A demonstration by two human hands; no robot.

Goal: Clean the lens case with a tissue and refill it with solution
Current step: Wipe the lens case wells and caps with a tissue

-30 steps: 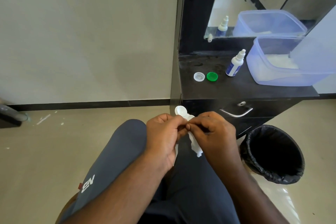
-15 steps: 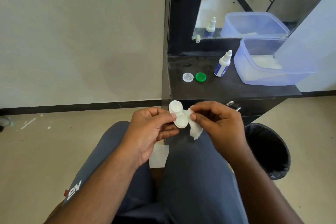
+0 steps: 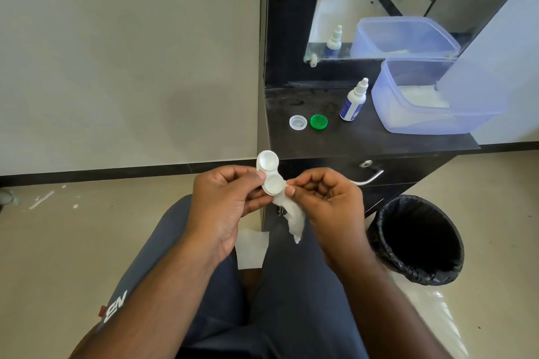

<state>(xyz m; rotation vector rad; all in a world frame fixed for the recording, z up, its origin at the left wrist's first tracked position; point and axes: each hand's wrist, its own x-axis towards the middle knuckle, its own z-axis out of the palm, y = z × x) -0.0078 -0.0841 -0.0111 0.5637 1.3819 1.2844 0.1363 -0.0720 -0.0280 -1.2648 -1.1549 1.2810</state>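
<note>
Left hand (image 3: 230, 201) grip clamped on lens case (image 3: 269, 173); right hand (image 3: 326, 201) pinches tissue (image 3: 294, 218); bottle (image 3: 353, 102) label unreadable.

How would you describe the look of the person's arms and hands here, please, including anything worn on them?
Both forearms are bare right to the bottom edge of the frame, so no sleeves show. The left hand and the right hand wear no gloves, and no rings, watch or bracelet are visible on the sides facing the camera. The fingernails are short and unpainted.
</note>
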